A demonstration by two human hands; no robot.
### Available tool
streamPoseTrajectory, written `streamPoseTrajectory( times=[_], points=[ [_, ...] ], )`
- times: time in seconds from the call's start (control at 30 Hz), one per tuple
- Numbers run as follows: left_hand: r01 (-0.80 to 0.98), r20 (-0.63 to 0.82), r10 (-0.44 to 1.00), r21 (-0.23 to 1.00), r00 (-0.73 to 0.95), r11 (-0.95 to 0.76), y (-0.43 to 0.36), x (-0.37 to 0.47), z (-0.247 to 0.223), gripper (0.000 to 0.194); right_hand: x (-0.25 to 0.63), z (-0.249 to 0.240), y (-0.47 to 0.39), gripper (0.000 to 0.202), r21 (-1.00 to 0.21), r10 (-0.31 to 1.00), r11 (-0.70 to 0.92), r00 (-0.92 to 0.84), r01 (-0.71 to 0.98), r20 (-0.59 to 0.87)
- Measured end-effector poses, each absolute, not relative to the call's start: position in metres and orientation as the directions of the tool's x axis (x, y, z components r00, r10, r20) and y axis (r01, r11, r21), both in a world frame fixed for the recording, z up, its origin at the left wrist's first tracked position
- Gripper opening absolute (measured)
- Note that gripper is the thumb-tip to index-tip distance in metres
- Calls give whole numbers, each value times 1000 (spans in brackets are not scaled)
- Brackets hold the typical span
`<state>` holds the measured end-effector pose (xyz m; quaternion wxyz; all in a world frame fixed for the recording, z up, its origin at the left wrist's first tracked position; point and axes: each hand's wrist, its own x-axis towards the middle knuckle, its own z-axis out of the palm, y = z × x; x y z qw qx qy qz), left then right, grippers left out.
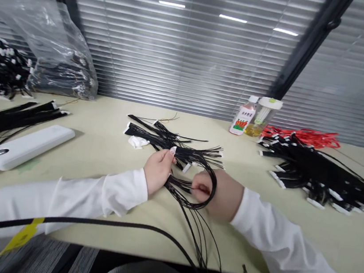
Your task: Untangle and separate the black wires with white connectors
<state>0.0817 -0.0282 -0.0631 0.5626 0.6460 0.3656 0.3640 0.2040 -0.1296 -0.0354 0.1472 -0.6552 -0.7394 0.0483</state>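
Nearest to me a thick black cable (90, 221) with a yellow tag (23, 235) crosses above the left sleeve, and several thin wire ends hang over the near table edge. Just beyond, I have both hands at a looped bundle of black wires (214, 185), above the middle of the table (106, 153). My left hand (159, 168) pinches the bundle near a white end piece (173, 150), thumb pressed down on it. My right hand (223, 193) is inside the far side of the loop, fingers curled together and pinched on thin strands — how many, I cannot tell from here.

I read the step in hand as separating or drawing out strands while the other end is held fast. To my mind the next move calls for a steady left pinch and a gentle right pull, so the loop doesn't snag.

Past the fingers lie more black wires (145, 135) with white ends, beside a crumpled white scrap (138, 142). A white slab-like device (29, 145) sits to the left, a pile of black bundles (318, 172) to the right. Farther back stand a labelled bottle (243, 117) and a lidded container (265, 114) near red strips (306, 136) — and a clear plastic bag (63, 67) before the blinds (186, 56)
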Motion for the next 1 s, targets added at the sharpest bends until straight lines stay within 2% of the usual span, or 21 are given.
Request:
streamPoseTrajectory(
  times=[0.13,0.2,0.23,0.3,0.37,0.43,0.5,0.57,0.63,0.7,0.73,0.83,0.87,1.0],
  points=[
    [28,41,888,998,458,-60,-26,83,-66,35,224,-17,-137,14,-15,975,-160,160,987,152],
    [19,49,889,998,454,-64,-25,84,-67,35,235,-12,-139,16,18,934,-282,271,959,232],
    [13,56,890,998,452,-69,-25,84,-67,35,242,-10,-139,16,-8,901,-320,307,947,307],
    [-5,66,888,997,454,-72,-25,84,-68,36,253,-7,-139,14,-182,810,-274,329,944,487],
    [-17,68,881,998,467,-68,-25,84,-69,36,261,-2,-139,16,-490,739,-19,342,871,580],
    [-16,68,873,998,484,-69,-25,83,-70,37,264,4,-139,20,-769,707,262,426,582,564],
    [-10,73,866,997,495,-79,-25,83,-71,37,263,10,-139,19,-871,692,425,531,247,489],
    [-11,86,862,996,500,-93,-25,82,-70,38,259,13,-139,23,-862,657,495,603,107,452],
    [-9,105,858,993,503,-117,-27,81,-68,38,250,9,-138,39,-851,628,498,606,168,488],
    [-3,136,850,988,509,-157,-30,80,-66,38,239,0,-137,54,-834,643,458,533,308,550],
    [-2,156,842,984,516,-180,-32,79,-64,38,234,-5,-136,54,-833,691,427,468,352,551],
    [-19,222,799,967,560,-255,-36,76,-62,38,222,-18,-134,23,-838,844,258,310,481,438],
    [-23,238,780,961,579,-276,-38,75,-62,38,220,-21,-133,20,-810,871,204,277,549,407],
    [-4,270,723,938,637,-347,-40,72,-63,37,217,-24,-132,27,-605,907,123,158,787,390]
  ],
)
